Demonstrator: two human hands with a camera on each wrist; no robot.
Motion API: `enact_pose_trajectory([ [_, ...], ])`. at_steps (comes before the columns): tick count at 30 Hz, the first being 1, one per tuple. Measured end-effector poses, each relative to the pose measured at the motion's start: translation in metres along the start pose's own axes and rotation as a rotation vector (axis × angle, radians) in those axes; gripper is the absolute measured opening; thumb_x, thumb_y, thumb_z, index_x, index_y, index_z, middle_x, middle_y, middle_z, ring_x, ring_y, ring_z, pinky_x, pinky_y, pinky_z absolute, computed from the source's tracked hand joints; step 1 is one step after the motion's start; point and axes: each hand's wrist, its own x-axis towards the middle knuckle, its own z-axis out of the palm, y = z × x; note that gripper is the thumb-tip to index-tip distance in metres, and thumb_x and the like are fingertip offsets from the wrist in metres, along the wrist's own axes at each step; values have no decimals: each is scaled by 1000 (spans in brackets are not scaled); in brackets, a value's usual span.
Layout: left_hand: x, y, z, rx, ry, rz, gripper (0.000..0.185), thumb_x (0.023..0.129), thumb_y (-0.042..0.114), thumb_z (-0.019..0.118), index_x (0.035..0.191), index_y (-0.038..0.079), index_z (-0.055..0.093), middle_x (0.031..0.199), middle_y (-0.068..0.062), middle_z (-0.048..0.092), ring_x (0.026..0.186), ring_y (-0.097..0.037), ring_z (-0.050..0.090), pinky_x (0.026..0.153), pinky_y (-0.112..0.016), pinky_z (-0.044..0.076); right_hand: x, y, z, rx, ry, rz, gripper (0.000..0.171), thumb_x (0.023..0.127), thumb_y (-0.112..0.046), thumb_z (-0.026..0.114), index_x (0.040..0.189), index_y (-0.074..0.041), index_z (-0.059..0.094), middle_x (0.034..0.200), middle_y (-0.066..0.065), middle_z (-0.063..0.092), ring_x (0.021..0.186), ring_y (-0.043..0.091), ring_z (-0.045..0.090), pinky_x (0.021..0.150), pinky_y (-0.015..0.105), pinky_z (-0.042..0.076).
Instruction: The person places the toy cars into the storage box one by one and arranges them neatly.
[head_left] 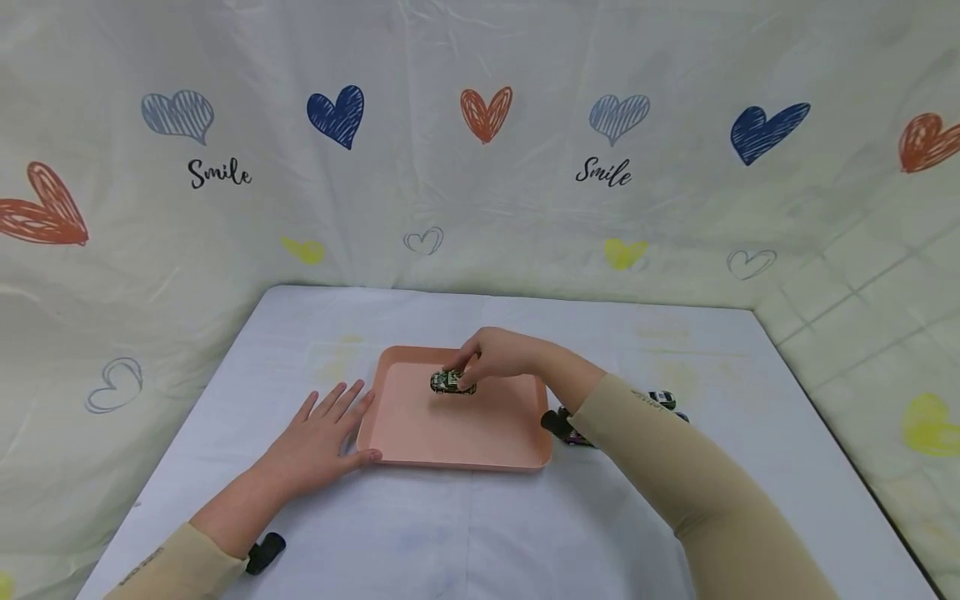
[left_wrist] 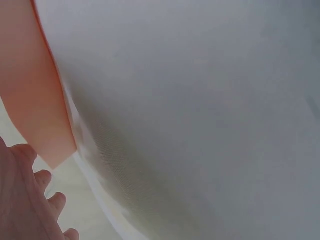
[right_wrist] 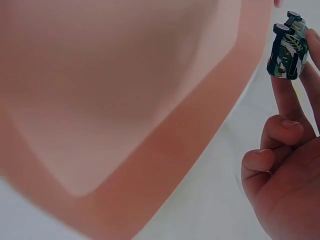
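Observation:
A pink tray [head_left: 420,446] lies on the white table. My right hand [head_left: 491,357] reaches over its far part and pinches a small green-and-white toy car [head_left: 452,382] between its fingertips, just above the tray floor. In the right wrist view the toy car [right_wrist: 287,47] sits at the tips of my fingers [right_wrist: 287,92] beside the tray [right_wrist: 165,165]. My left hand [head_left: 322,437] rests flat on the table with straight fingers, its thumb touching the tray's near left corner. The left wrist view shows my fingers [left_wrist: 30,200] next to the tray corner [left_wrist: 40,120].
Two or three more toy cars [head_left: 577,429] lie right of the tray, partly hidden behind my right forearm; one [head_left: 662,399] shows beyond the sleeve. A cloth with hearts hangs behind and beside the table. A dark strap [head_left: 264,552] shows at my left wrist.

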Motion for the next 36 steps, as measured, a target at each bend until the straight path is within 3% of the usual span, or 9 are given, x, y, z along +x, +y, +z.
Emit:
enact_pose_trajectory([
  [10, 1, -1, 0, 35, -44, -15, 95, 87, 74, 52, 158, 15, 27, 164, -9, 21, 150, -35, 18, 119, -59, 10, 23, -13, 21, -70, -60, -11, 33, 86, -21, 77, 118, -27, 75, 102, -14, 70, 103, 9, 60, 89, 29, 50],
  [21, 1, -2, 1, 17, -43, -15, 94, 87, 72, 55, 158, 15, 27, 164, -9, 21, 150, -35, 18, 119, -60, 10, 46, -29, 60, -150, -134, 31, 30, 87, -19, 78, 116, -23, 76, 96, -16, 71, 93, 1, 61, 83, 20, 50],
  [36, 1, -1, 0, 9, -55, -23, 94, 87, 72, 55, 158, 16, 28, 164, -9, 21, 150, -35, 17, 119, -60, 10, 50, -29, 76, -175, -169, 5, 34, 87, -25, 79, 120, -20, 74, 89, -11, 67, 82, 4, 58, 73, 19, 50],
])
